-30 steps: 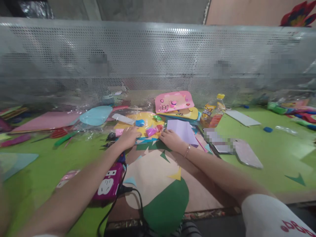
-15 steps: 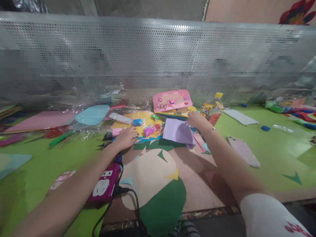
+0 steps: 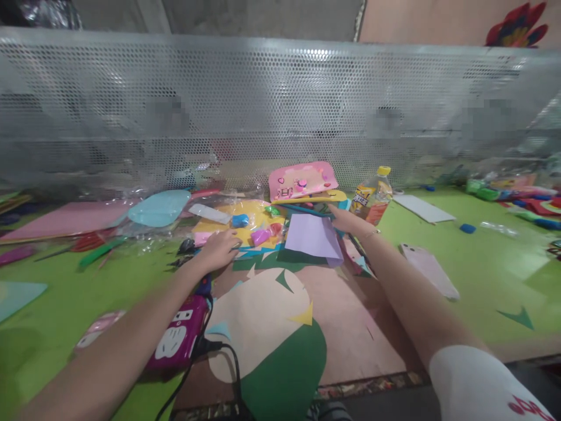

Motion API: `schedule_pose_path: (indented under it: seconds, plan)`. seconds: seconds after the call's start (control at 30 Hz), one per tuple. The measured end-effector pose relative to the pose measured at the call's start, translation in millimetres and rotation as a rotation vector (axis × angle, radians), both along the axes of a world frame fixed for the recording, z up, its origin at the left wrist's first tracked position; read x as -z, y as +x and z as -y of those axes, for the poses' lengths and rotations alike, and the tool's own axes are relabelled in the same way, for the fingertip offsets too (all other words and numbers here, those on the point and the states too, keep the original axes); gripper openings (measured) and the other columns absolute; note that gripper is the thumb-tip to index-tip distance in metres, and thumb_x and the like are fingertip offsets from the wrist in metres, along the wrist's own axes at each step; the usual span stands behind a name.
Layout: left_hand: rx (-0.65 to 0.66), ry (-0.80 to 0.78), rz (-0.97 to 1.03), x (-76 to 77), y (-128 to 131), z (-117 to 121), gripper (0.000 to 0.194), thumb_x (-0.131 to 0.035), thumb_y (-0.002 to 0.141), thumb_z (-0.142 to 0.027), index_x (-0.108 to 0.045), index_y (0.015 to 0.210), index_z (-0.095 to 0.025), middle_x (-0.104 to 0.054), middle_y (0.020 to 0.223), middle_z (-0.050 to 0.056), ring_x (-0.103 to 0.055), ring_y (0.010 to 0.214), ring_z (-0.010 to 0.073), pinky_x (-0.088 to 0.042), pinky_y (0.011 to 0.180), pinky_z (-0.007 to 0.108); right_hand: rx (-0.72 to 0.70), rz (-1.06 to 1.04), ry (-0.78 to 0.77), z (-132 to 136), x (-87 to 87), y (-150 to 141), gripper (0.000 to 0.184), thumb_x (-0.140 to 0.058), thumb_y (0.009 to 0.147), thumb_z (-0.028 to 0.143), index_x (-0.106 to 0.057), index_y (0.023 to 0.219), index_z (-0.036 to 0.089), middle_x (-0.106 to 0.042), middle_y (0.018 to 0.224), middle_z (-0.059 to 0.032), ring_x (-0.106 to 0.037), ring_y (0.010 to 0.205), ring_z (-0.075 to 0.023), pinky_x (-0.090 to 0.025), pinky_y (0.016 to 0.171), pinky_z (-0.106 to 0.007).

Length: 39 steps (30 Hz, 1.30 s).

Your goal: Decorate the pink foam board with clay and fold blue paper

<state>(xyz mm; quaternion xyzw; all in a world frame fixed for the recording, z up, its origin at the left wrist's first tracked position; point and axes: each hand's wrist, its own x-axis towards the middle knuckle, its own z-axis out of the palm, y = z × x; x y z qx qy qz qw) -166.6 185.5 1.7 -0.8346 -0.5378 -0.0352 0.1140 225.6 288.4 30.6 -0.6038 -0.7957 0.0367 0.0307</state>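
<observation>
Toward the back of the table, my right hand [image 3: 347, 221] is closed at the right front edge of a pink pencil case [image 3: 302, 180] with a yellow and blue rim; its fingertips are partly hidden. A lilac sheet of paper [image 3: 313, 237], creased, lies just in front of the case, beside that hand. My left hand [image 3: 218, 250] rests with loosely bent fingers near a pink piece [image 3: 202, 238] and the edge of a yellow sheet [image 3: 254, 210], holding nothing that I can see. Blue, green, purple and red wrapped lumps, such as the blue one [image 3: 240, 220], sit on the yellow sheet.
A bottle with a yellow cap [image 3: 383, 181] stands right of the case. A phone [image 3: 429, 270] lies further right. A magenta box [image 3: 179, 333] with a black cable [image 3: 234, 356] is under my left forearm. Cream and green [image 3: 289, 368] paper shapes lie in front; a perforated metal panel [image 3: 263, 105] stands behind.
My right hand has shifted slightly downward at the pencil case, and a wider gap shows between its yellow and blue edges. My left hand stays in about the same place. The view has shifted slightly.
</observation>
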Motion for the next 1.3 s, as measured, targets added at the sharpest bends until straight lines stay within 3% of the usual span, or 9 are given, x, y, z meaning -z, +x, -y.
schedule_pose_path:
  seconds: [0.1,0.2,0.77,0.9,1.03,1.1,1.17,1.3]
  plan:
    - [0.0,-0.002,0.014,0.4,-0.2,-0.3,0.024,-0.047,0.084,-0.027,-0.067,0.096,-0.021,-0.054,0.114,0.011,-0.054,0.101,0.0274,-0.041,0.086,0.039,-0.011,-0.026,0.016,-0.8,0.3,0.2,0.061,-0.041,0.082,0.005,-0.029,0.142,0.007,-0.05,0.132,-0.0209,-0.052,0.119,-0.0276,-0.044,0.094,-0.037]
    - [0.003,-0.012,0.031,0.1,-0.1,-0.1,0.022,-0.048,0.084,-0.027,-0.067,0.094,-0.022,-0.055,0.109,0.009,-0.054,0.099,0.0259,-0.041,0.084,0.037,-0.013,-0.036,0.03,1.7,-1.2,-1.9,0.068,-0.039,0.078,0.004,-0.025,0.144,0.005,-0.052,0.131,-0.0214,-0.054,0.116,-0.0296,-0.044,0.092,-0.037]
    - [0.02,-0.047,0.048,0.5,-3.2,-1.5,0.019,-0.054,0.087,-0.03,-0.063,0.096,-0.016,-0.057,0.103,0.007,-0.053,0.097,0.0221,-0.042,0.085,0.04,-0.019,-0.003,0.098,15.6,-10.0,-8.4,0.06,-0.038,0.084,0.01,-0.027,0.142,0.004,-0.06,0.12,-0.0216,-0.061,0.104,-0.0276,-0.046,0.082,-0.031]
    - [0.017,-0.047,0.023,0.2,-2.8,-1.3,0.016,-0.054,0.088,-0.027,-0.062,0.096,-0.015,-0.056,0.108,0.007,-0.053,0.099,0.0218,-0.042,0.086,0.041,-0.031,0.015,0.15,15.1,-10.9,-5.6,0.056,-0.039,0.083,0.01,-0.035,0.139,0.004,-0.063,0.115,-0.02,-0.062,0.098,-0.0266,-0.047,0.078,-0.031]
    - [-0.004,-0.05,0.017,-1.3,-1.8,0.4,0.019,-0.058,0.086,-0.031,-0.061,0.096,-0.015,-0.056,0.11,0.007,-0.052,0.102,0.0224,-0.042,0.088,0.042,-0.069,0.038,0.265,22.9,-21.0,-14.8,0.038,-0.034,0.088,0.011,-0.054,0.118,0.003,-0.063,0.109,-0.0221,-0.06,0.099,-0.0281,-0.045,0.082,-0.034]
    - [-0.021,-0.054,0.016,-2.6,-1.1,1.4,0.021,-0.059,0.086,-0.033,-0.061,0.094,-0.015,-0.056,0.11,0.007,-0.052,0.103,0.0228,-0.042,0.088,0.043,-0.151,0.047,0.328,36.0,-25.2,-33.3,0.035,-0.031,0.092,0.015,-0.057,0.114,0.005,-0.061,0.11,-0.0213,-0.058,0.102,-0.0272,-0.043,0.087,-0.036]
    - [-0.033,-0.057,0.018,-3.9,-0.7,2.2,0.023,-0.059,0.086,-0.035,-0.06,0.095,-0.015,-0.055,0.111,0.008,-0.051,0.104,0.0231,-0.042,0.088,0.043,-0.33,0.059,0.354,55.6,-23.8,-61.0,0.033,-0.033,0.094,0.019,-0.056,0.116,0.01,-0.058,0.115,-0.0168,-0.054,0.107,-0.0237,-0.04,0.093,-0.034]
    - [-0.034,-0.07,0.024,-5.6,-2.0,3.9,0.025,-0.057,0.087,-0.036,-0.059,0.102,-0.015,-0.055,0.114,0.008,-0.052,0.105,0.0229,-0.043,0.089,0.043,-0.712,0.133,0.305,97.0,-4.6,-118.7,0.024,-0.041,0.094,0.02,-0.062,0.105,0.015,-0.06,0.108,-0.0103,-0.055,0.101,-0.0178,-0.04,0.091,-0.028]
